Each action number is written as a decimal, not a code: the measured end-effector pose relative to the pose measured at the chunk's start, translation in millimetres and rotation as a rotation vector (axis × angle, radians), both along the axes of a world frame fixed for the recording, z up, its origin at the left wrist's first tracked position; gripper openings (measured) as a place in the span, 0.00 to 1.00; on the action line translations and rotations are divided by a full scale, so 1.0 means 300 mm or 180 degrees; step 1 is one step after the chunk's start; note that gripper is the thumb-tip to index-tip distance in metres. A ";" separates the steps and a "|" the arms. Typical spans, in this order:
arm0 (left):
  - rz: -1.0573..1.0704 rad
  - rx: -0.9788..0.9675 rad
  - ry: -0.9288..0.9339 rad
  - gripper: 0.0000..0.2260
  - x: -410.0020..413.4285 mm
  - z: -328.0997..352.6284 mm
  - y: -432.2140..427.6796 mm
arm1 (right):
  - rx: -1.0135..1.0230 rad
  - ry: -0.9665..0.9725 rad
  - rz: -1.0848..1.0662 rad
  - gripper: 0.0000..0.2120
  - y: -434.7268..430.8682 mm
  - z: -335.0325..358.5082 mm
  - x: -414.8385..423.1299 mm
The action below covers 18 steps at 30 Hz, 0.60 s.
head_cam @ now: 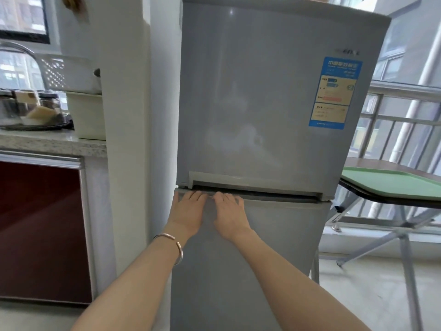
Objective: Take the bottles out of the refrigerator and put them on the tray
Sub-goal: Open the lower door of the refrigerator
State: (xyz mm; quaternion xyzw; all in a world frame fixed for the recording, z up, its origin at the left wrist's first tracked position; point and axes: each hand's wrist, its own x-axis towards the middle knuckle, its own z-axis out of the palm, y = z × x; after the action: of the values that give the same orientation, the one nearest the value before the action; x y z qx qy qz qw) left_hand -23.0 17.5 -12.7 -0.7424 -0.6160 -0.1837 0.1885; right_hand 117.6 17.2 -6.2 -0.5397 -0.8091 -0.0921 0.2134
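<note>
A: What occupies the centre of the frame?

B: A grey two-door refrigerator (pixel 262 139), both doors closed. A blue energy label (pixel 334 94) sits at the upper right of the upper door. The bottles are not visible; nothing of the interior shows.

A: Where are the hands?

B: Both lie at the centre of the frame, on the top edge of the lower door (pixel 238 259), just below the seam between the two doors. The left hand (pixel 188 211) is to the left, the right hand (pixel 230 215) just beside it, the two close but apart. Palms rest flat against the door face.

A: State of the grip?

B: The fingertips of each hand reach up to the dark groove at the seam and appear hooked over the door's top edge. The fingers are extended and side by side, not curled around any loose object. How far they enter the groove cannot be told.

A: Any wrist detail?

B: A thin metal bangle (pixel 171 244) circles the left wrist.

A: Where is the tray?

B: The green tray (pixel 391 185) lies flat on a folding table (pixel 405 163) at the right of the frame, just beside the refrigerator, before a railing (pixel 393 111) and windows.

A: And the left of the frame?

B: A speckled counter (pixel 52 142) above a dark red cabinet door (pixel 40 225), carrying a pale bin (pixel 87 115) and covered containers, which are blurred.
</note>
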 end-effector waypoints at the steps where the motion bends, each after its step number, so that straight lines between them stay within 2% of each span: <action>1: -0.0082 0.0141 -0.0036 0.18 -0.007 -0.003 -0.005 | 0.0124 0.0051 -0.0032 0.23 -0.002 0.007 -0.002; 4: -0.0148 0.0307 -0.0478 0.13 -0.022 0.007 -0.022 | 0.0425 0.0236 -0.0114 0.23 0.001 0.027 -0.003; 7: 0.0183 0.0484 -0.0889 0.15 -0.053 0.022 -0.044 | 0.0624 0.0384 -0.0260 0.24 0.007 0.049 0.028; 11: 0.0069 0.0163 -0.1566 0.15 -0.106 0.009 -0.076 | 0.0680 0.0428 -0.0428 0.22 0.008 0.070 0.096; 14: 0.0096 -0.0003 -0.2360 0.15 -0.126 0.032 -0.087 | 0.0714 0.0546 -0.0554 0.19 0.008 0.079 0.145; 15: -0.0079 -0.0250 -0.2813 0.12 -0.129 0.043 -0.083 | 0.0714 0.0600 -0.0590 0.19 0.007 0.080 0.159; 17: -0.0645 -0.1253 -0.3660 0.07 -0.121 0.068 -0.079 | 0.0668 0.0748 -0.0734 0.18 0.001 0.085 0.189; 18: -0.0856 -0.1854 -0.3712 0.08 -0.112 0.080 -0.084 | 0.0617 0.0828 -0.0810 0.18 -0.003 0.086 0.207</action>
State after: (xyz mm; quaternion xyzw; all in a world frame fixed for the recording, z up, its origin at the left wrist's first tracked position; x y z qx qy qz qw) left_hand -56.8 -7.5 11.4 -0.6124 -0.5436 -0.4032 -0.4085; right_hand 179.6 16.3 19.7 -0.6218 -0.6874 -0.1254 0.3537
